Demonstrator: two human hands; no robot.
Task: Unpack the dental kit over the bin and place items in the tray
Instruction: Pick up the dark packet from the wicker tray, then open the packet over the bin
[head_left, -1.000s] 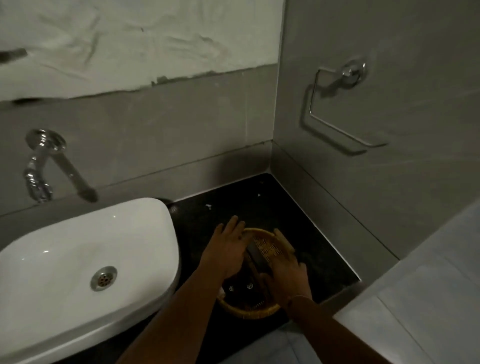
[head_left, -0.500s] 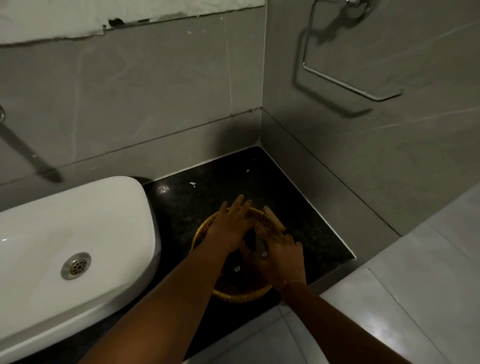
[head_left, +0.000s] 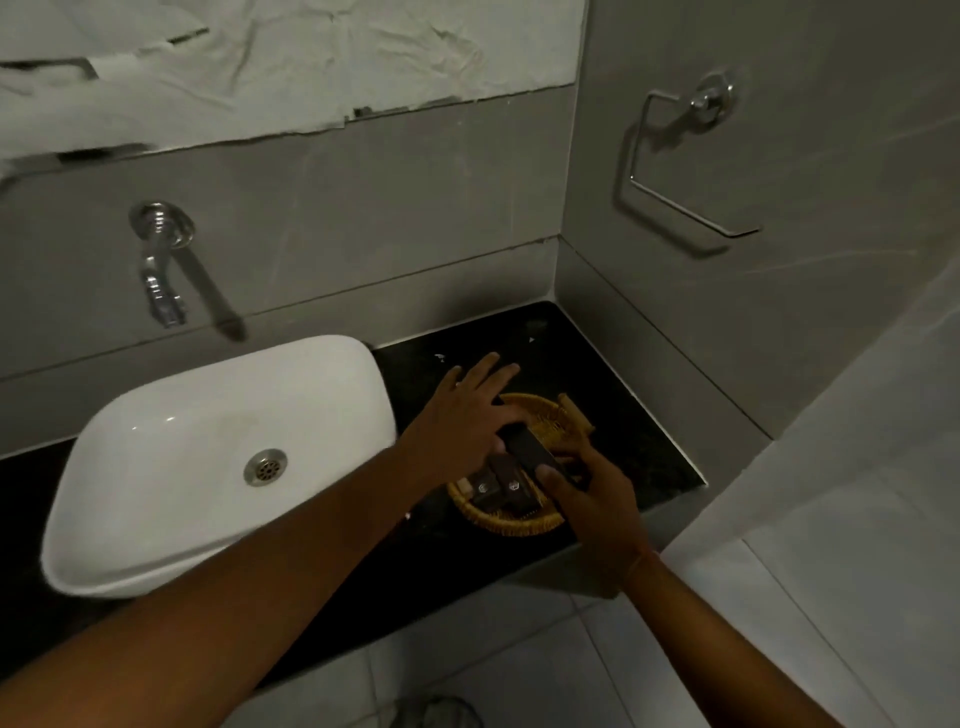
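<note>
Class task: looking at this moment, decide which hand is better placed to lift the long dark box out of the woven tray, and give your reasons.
The right hand, probably: its grip already wraps the near end of the long dark box above the woven tray. The left hand only rests flat on the far end.

To your left, a white basin (head_left: 208, 457) sits on the black bench (head_left: 639, 410), its metal drain (head_left: 265, 466) right of its middle. On the far wall above the basin you see a chrome tap (head_left: 158, 260) pointing down. High on the right wall hangs a chrome towel ring (head_left: 685, 171). Crumpled white paper (head_left: 291, 67) covers the top of the far wall. Pale floor tiles (head_left: 779, 597) lie near right.
</note>
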